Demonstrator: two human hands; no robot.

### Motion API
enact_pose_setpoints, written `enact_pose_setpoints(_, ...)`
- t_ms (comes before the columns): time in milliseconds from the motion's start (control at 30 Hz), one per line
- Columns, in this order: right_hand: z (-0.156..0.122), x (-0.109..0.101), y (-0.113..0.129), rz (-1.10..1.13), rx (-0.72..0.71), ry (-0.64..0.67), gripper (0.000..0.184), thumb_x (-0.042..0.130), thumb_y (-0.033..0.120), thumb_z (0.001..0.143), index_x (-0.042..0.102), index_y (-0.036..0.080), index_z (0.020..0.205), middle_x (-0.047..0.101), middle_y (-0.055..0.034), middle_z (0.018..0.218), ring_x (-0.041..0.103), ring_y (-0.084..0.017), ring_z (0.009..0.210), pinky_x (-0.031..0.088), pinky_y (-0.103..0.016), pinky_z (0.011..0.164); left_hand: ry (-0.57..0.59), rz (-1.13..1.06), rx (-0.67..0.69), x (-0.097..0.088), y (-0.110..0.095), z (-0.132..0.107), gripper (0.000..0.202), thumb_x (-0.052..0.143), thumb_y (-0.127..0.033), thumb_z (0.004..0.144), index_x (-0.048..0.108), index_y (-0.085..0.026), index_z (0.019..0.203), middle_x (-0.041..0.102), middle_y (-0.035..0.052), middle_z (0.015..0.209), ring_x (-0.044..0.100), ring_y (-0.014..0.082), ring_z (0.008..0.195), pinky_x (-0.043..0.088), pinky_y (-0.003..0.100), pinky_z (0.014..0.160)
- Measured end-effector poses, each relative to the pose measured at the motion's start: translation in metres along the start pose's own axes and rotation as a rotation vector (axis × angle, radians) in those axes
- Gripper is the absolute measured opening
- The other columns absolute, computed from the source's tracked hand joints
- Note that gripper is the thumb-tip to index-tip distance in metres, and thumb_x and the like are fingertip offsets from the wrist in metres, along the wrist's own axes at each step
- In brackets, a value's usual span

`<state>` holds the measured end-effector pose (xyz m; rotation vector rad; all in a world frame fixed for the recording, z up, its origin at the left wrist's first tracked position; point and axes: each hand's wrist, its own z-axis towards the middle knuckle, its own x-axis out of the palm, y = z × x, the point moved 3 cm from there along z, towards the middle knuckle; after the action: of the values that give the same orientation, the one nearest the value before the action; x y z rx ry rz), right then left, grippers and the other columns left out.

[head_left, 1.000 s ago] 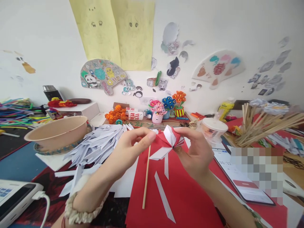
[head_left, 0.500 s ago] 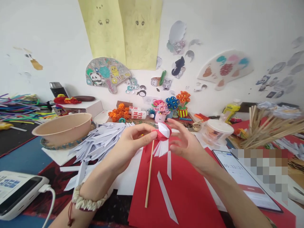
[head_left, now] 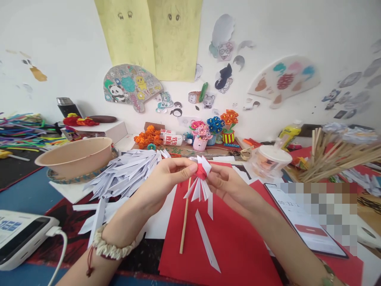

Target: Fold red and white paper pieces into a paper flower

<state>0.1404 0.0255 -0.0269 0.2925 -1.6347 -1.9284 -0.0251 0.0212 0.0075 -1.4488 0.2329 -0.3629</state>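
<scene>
A folded red-and-white paper piece [head_left: 202, 171], with a fan of white pleated strips at its lower end, is held up in front of me. My left hand [head_left: 171, 176] pinches its left side between thumb and fingers. On the opposite side, the closed fingertips of my right hand [head_left: 233, 183] grip it. Below my left hand a thin wooden stick [head_left: 185, 222] slants down; its upper end is hidden, so I cannot tell whether it is attached. Two folded white paper strips [head_left: 206, 240] lie on the red paper [head_left: 238, 246] underneath.
Left are a pile of white paper strips [head_left: 127, 174], a beige basin [head_left: 74, 157] and a white device [head_left: 25, 238] with a cable. Right are a phone [head_left: 306, 222], a lidded tub [head_left: 272, 159] and a bundle of wooden sticks [head_left: 333, 159]. Flower crafts [head_left: 214, 129] stand behind.
My right hand has come in from spread fingers to grip the paper piece's right side. The piece has turned slightly, and its white fan shows more widely. The view has tilted down a little.
</scene>
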Motion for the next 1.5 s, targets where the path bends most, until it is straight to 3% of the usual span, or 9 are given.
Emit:
enact_pose_setpoints(100, 0.0, 0.001, -0.001, -0.024, -0.005, -0.052, 0.049, 0.079, 0.042, 0.082, 0.068, 0.023, 0.125, 0.077, -0.0103, 0.109, 0.073, -0.025, 0.102, 0.056, -0.047, 0.097, 0.006, -0.062, -0.069, 0.0, 0.004, 0.0, 0.025, 0.078, -0.042, 0.077, 0.074, -0.017, 0.075, 0.069, 0.0028, 0.079, 0.057, 0.0178, 0.078, 0.043, 0.03, 0.079)
enact_pose_setpoints(267, -0.001, 0.002, 0.0, -0.182, -0.105, -0.143, 0.071, 0.081, 0.042, 0.08, 0.05, 0.031, 0.143, 0.069, -0.0104, 0.127, 0.069, -0.026, 0.111, 0.057, -0.047, 0.096, 0.076, -0.195, -0.106, 0.004, 0.008, 0.001, 0.022, 0.075, -0.039, 0.081, 0.075, -0.017, 0.081, 0.071, 0.0051, 0.085, 0.06, 0.0183, 0.079, 0.044, 0.029, 0.077)
enact_pose_setpoints(367, 0.0, 0.004, 0.002, -0.3, -0.206, -0.125, 0.059, 0.078, 0.044, 0.082, 0.056, 0.031, 0.136, 0.066, -0.0089, 0.131, 0.067, -0.025, 0.114, 0.057, -0.043, 0.097, 0.065, -0.235, -0.112, 0.007, 0.009, 0.0, 0.02, 0.074, -0.037, 0.082, 0.073, -0.017, 0.081, 0.07, 0.005, 0.086, 0.06, 0.0183, 0.08, 0.044, 0.029, 0.077)
enact_pose_setpoints(533, -0.001, 0.004, 0.006, -0.373, -0.282, -0.125, 0.036, 0.074, 0.046, 0.086, 0.07, 0.023, 0.113, 0.073, -0.0077, 0.111, 0.07, -0.023, 0.101, 0.059, -0.039, 0.092, 0.038, -0.157, -0.075, 0.009, 0.004, -0.002, 0.021, 0.071, -0.036, 0.086, 0.072, -0.015, 0.082, 0.068, 0.0043, 0.084, 0.058, 0.0157, 0.077, 0.044, 0.027, 0.075)
enact_pose_setpoints(667, -0.002, 0.003, 0.009, -0.365, -0.277, -0.114, 0.041, 0.07, 0.051, 0.087, 0.071, 0.023, 0.118, 0.074, -0.0087, 0.112, 0.071, -0.025, 0.102, 0.06, -0.039, 0.088, -0.034, 0.001, 0.02, 0.005, -0.005, -0.002, 0.025, 0.069, -0.041, 0.087, 0.072, -0.016, 0.084, 0.065, 0.0017, 0.076, 0.052, 0.013, 0.068, 0.04, 0.025, 0.065)
enact_pose_setpoints(800, -0.004, 0.002, 0.012, -0.38, -0.281, -0.102, 0.041, 0.07, 0.049, 0.088, 0.069, 0.027, 0.123, 0.074, -0.0071, 0.116, 0.071, -0.024, 0.104, 0.059, -0.038, 0.089, -0.098, 0.116, 0.147, 0.001, -0.013, -0.004, 0.021, 0.068, -0.039, 0.088, 0.071, -0.019, 0.084, 0.065, 0.0013, 0.076, 0.055, 0.0138, 0.068, 0.042, 0.026, 0.065)
enact_pose_setpoints(967, -0.005, -0.001, 0.014, -0.42, -0.289, -0.204, 0.045, 0.071, 0.049, 0.087, 0.067, 0.027, 0.126, 0.072, -0.0081, 0.123, 0.07, -0.026, 0.11, 0.06, -0.037, 0.09, -0.275, 0.266, 0.383, -0.01, -0.02, -0.008, 0.015, 0.071, -0.035, 0.086, 0.07, -0.022, 0.095, 0.07, 0.0038, 0.096, 0.06, 0.0168, 0.081, 0.045, 0.028, 0.068)
enact_pose_setpoints(1233, -0.007, -0.004, 0.02, -0.576, -0.394, -0.352, 0.034, 0.07, 0.044, 0.09, 0.067, 0.026, 0.119, 0.073, -0.0059, 0.119, 0.069, -0.024, 0.11, 0.057, -0.037, 0.094, -0.147, 0.587, 0.631, -0.005, -0.035, -0.019, 0.007, 0.07, -0.031, 0.089, 0.07, -0.024, 0.091, 0.069, 0.0017, 0.09, 0.059, 0.0165, 0.082, 0.044, 0.03, 0.072)
enact_pose_setpoints(1500, -0.008, -0.002, 0.023, -0.716, -0.404, -0.416, 0.03, 0.067, 0.042, 0.091, 0.067, 0.024, 0.114, 0.074, -0.0056, 0.112, 0.07, -0.025, 0.102, 0.057, -0.036, 0.087, -0.206, 0.837, 0.636, 0.003, -0.032, -0.015, 0.008, 0.069, -0.029, 0.089, 0.072, -0.022, 0.089, 0.076, 0.0034, 0.088, 0.065, 0.0178, 0.077, 0.047, 0.031, 0.073)
